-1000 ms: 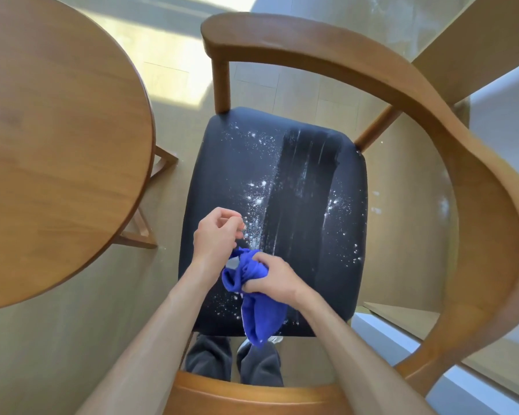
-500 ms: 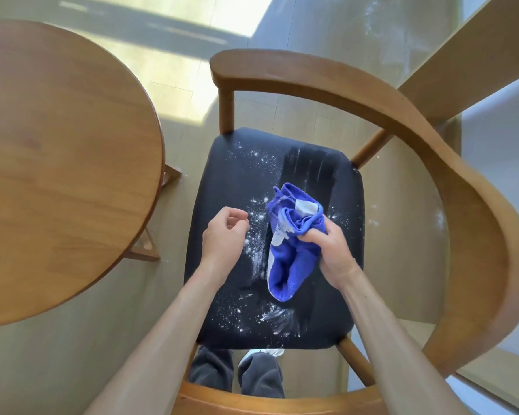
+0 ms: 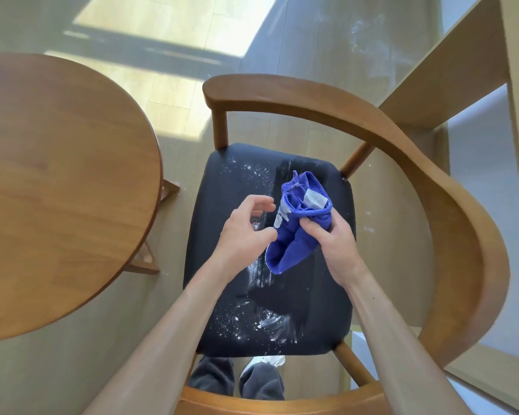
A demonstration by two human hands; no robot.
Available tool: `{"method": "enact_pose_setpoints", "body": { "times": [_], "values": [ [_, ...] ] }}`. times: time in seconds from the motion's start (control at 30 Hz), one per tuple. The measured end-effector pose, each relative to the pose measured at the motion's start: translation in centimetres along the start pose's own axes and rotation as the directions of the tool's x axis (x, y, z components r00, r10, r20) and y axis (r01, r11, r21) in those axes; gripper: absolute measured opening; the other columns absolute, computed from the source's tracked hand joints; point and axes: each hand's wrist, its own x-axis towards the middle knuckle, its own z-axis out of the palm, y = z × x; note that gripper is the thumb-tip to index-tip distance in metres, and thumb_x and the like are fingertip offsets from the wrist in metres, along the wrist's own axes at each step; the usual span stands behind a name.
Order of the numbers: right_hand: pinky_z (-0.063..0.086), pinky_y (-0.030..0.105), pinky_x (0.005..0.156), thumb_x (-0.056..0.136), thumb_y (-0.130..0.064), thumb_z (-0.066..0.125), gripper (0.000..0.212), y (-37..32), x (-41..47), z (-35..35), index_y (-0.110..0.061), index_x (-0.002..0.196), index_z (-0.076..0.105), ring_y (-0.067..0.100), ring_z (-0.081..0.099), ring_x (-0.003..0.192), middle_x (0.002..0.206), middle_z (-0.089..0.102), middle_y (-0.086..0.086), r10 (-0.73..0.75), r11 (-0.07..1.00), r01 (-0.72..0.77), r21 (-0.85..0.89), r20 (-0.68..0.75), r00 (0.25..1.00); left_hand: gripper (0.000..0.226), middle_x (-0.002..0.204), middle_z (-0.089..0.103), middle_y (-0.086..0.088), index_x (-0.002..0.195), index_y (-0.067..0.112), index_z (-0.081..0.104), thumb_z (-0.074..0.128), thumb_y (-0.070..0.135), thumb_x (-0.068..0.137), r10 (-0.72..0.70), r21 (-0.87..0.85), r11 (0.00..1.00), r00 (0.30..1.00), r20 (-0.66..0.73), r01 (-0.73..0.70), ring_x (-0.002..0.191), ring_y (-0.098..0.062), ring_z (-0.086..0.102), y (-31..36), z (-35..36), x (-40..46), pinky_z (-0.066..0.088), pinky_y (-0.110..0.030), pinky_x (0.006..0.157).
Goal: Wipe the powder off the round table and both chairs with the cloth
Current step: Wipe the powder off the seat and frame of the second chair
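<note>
A wooden armchair [image 3: 462, 235] with a black seat [image 3: 321, 301] stands below me. White powder [image 3: 252, 172] speckles the seat's left side and front; a wiped streak runs down its middle. My right hand [image 3: 333, 244] grips a bunched blue cloth [image 3: 294, 232] with a white label above the seat. My left hand [image 3: 246, 232] hovers just left of the cloth, fingers loosely spread, holding nothing. The round wooden table [image 3: 57, 190] lies to the left.
The chair's curved backrest and armrest wrap around the right and near sides. A light wooden panel [image 3: 450, 73] rises at the upper right. Powder marks dot the floor [image 3: 366, 34] beyond the chair. My legs show under the seat's front edge.
My right hand carried the cloth from the seat's front edge up to mid-seat. My left hand let go of the cloth and its fingers spread. The view pulled back.
</note>
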Motion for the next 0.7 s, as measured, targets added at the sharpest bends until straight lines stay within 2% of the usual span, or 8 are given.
{"method": "enact_pose_setpoints", "body": {
  "times": [0.13,0.27,0.37,0.5,0.57,0.63,0.7],
  "values": [
    [0.055,0.034,0.089,0.086,-0.008,0.071,0.031,-0.9,-0.2,0.1,-0.024,0.111,0.063,0.02,0.067,0.103,0.11,0.071,0.002,-0.042,0.999,0.042,-0.011,0.035,0.999,0.051,0.111,0.059,0.026,0.109,0.041,0.052,0.064,0.011,0.069,0.109,0.049,0.993,0.994,0.027,-0.11,0.115,0.005,0.047,1.2,0.5,0.3,0.037,-0.009,0.082],
    [0.053,0.038,0.093,0.084,-0.007,0.073,0.039,-1.3,-0.6,0.2,-0.023,0.117,0.061,0.025,0.064,0.108,0.116,0.069,0.004,-0.046,0.999,0.047,-0.018,0.08,0.996,0.058,0.12,0.055,0.016,0.119,0.035,0.048,0.069,0.013,0.071,0.105,0.112,0.988,0.994,0.018,-0.107,0.118,-0.001,0.045,1.8,0.6,0.9,0.036,-0.012,0.085],
    [0.051,0.04,0.095,0.086,-0.004,0.07,0.039,-1.2,-0.8,0.2,-0.021,0.12,0.059,0.024,0.064,0.11,0.118,0.068,0.005,-0.033,0.999,0.033,0.0,0.076,0.997,0.049,0.105,0.057,0.015,0.113,0.037,0.05,0.067,0.014,0.073,0.103,0.207,0.972,0.993,0.064,-0.114,0.105,0.002,0.045,2.5,0.5,1.0,0.035,-0.003,0.071],
    [0.051,0.034,0.094,0.082,-0.013,0.067,0.042,-1.3,-1.0,0.3,-0.017,0.123,0.057,0.023,0.064,0.11,0.118,0.067,0.006,0.006,0.997,-0.009,0.083,0.039,0.999,0.018,0.087,0.058,0.013,0.086,0.031,0.059,0.064,0.016,0.077,0.155,0.321,0.931,0.984,0.082,-0.174,0.088,-0.007,0.05,3.4,0.7,1.1,0.034,-0.012,0.067],
    [0.05,0.037,0.096,0.077,-0.013,0.068,0.048,-1.2,-1.0,0.3,-0.012,0.123,0.055,0.027,0.063,0.111,0.119,0.067,0.01,0.03,0.993,-0.032,0.115,0.018,0.999,0.021,0.083,0.054,0.011,0.075,0.033,0.054,0.062,0.014,0.077,0.201,0.342,0.914,0.976,0.083,-0.217,0.079,-0.007,0.05,4.0,0.8,1.0,0.034,-0.014,0.065],
    [0.05,0.038,0.096,0.074,-0.012,0.07,0.049,-1.1,-1.1,0.0,-0.009,0.12,0.054,0.027,0.063,0.109,0.119,0.066,0.012,0.06,0.986,-0.06,0.158,0.003,0.998,0.021,0.085,0.052,0.008,0.075,0.032,0.053,0.06,0.012,0.077,0.253,0.353,0.897,0.963,0.089,-0.268,0.076,-0.006,0.05,4.6,0.7,0.9,0.036,-0.014,0.064],
    [0.049,0.039,0.092,0.074,-0.01,0.07,0.04,-0.8,-1.2,-0.5,-0.01,0.111,0.054,0.023,0.062,0.101,0.11,0.065,0.01,0.092,0.98,-0.088,0.179,-0.013,0.996,0.016,0.088,0.058,0.005,0.08,0.024,0.056,0.058,0.008,0.076,0.302,0.355,0.88,0.949,0.093,-0.315,0.077,-0.008,0.052,5.3,0.4,0.7,0.038,-0.014,0.064]
  ]
}}
